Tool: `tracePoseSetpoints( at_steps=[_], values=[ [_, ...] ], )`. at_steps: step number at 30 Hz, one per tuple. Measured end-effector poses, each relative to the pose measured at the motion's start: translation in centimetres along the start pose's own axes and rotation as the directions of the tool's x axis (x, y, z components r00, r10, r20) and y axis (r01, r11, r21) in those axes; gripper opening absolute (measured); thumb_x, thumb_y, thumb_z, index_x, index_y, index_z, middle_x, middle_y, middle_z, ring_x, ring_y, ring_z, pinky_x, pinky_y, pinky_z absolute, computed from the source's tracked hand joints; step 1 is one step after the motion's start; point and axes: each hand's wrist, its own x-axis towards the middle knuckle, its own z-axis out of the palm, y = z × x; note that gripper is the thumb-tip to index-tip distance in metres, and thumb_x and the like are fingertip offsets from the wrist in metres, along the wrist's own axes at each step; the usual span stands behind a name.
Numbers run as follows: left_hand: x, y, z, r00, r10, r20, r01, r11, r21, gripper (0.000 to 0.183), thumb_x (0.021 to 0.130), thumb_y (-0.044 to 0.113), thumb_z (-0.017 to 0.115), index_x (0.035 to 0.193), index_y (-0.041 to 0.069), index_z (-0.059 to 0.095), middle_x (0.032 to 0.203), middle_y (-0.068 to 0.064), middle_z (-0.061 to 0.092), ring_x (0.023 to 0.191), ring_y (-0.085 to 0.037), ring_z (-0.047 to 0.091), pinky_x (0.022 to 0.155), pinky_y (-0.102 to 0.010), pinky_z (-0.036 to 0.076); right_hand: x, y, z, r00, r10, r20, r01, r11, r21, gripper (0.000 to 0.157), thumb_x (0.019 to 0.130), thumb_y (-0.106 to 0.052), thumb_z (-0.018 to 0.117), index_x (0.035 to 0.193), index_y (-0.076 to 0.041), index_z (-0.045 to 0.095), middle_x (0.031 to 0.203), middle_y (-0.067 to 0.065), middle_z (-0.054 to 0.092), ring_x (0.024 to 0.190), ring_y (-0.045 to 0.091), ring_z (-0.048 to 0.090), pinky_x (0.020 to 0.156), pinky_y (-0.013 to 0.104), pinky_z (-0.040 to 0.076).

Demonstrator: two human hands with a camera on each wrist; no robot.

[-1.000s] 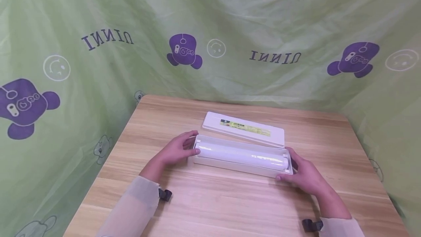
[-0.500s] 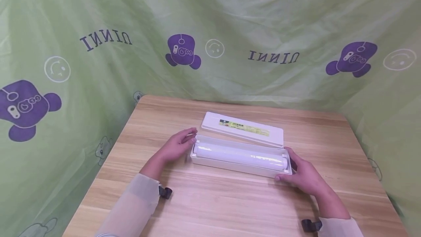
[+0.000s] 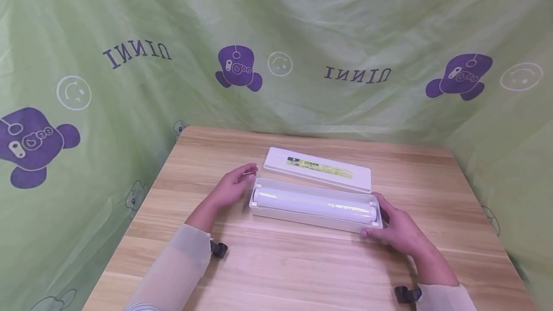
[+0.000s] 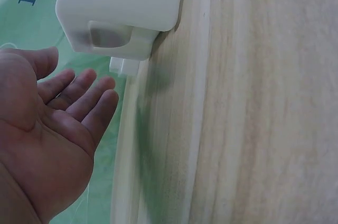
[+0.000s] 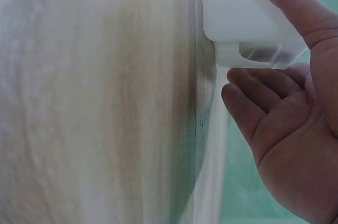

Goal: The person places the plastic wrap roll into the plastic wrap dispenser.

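A white cling film box (image 3: 302, 220) lies uncovered on the table, with a roll of cling film (image 3: 315, 202) inside it. Behind it is its white lid (image 3: 276, 160), which bears a yellow-green label. My right hand (image 3: 402, 229) holds the box's right end, thumb on the front wall and fingers round the back corner. The left hand (image 3: 229, 188) is just off the box's left end, fingers loosely bent and nothing in them. In the left wrist view a gap shows between the left fingers (image 4: 87, 97) and the box end (image 4: 111, 36).
The wooden table (image 3: 302, 268) carries the box and lid. Green printed cloth (image 3: 345, 23) hangs behind the table and on both sides. Black camera mounts (image 3: 219, 249) sit at the sleeve cuffs.
My left hand has let go of the box's left end and drawn back up and left. The box's left end has shifted slightly left; the right hand keeps its place.
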Motion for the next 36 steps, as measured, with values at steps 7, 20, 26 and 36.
tracePoseSetpoints(
  at_steps=[7,20,26,36],
  values=[
    [0.6,0.0,0.1,1.0,-0.005,-0.014,0.005,1.0,-0.029,0.051,0.107,0.029,0.059,0.154,0.012,0.048,0.15,-0.008,0.056,0.138,-0.03,0.054,0.116,-0.048,0.044,0.0,0.0,-0.1,1.0,-0.008,-0.002,0.008,1.0,-0.004,0.124,0.072,-0.058,0.09,0.166,-0.01,0.024,0.154,0.034,0.042,0.141,0.054,0.041,0.115,0.066,0.033],
    [1.7,0.1,0.1,0.999,0.011,-0.032,-0.011,1.0,-0.023,0.051,0.105,0.017,0.062,0.154,0.009,0.047,0.15,-0.012,0.056,0.138,-0.03,0.055,0.116,-0.046,0.043,0.0,0.2,0.0,1.0,-0.013,-0.006,0.013,1.0,0.01,0.123,0.072,-0.057,0.09,0.166,-0.012,0.025,0.153,0.032,0.044,0.141,0.052,0.042,0.116,0.065,0.034],
    [2.4,0.3,0.1,0.999,0.021,-0.04,-0.022,1.0,-0.012,0.052,0.104,0.017,0.064,0.153,0.007,0.048,0.152,-0.011,0.054,0.138,-0.029,0.054,0.116,-0.046,0.044,-0.1,0.4,0.1,1.0,-0.013,-0.009,0.013,1.0,0.015,0.123,0.071,-0.056,0.091,0.166,-0.013,0.024,0.154,0.032,0.044,0.141,0.053,0.041,0.116,0.066,0.033],
    [3.4,-0.2,0.1,0.999,0.028,-0.032,-0.028,1.0,-0.003,0.054,0.102,0.018,0.067,0.152,0.006,0.049,0.15,-0.013,0.056,0.136,-0.03,0.056,0.115,-0.045,0.045,-0.1,0.4,0.2,1.0,-0.008,-0.011,0.008,1.0,0.01,0.123,0.071,-0.056,0.091,0.166,-0.015,0.024,0.156,0.031,0.042,0.142,0.052,0.04,0.116,0.066,0.032]
  ],
)
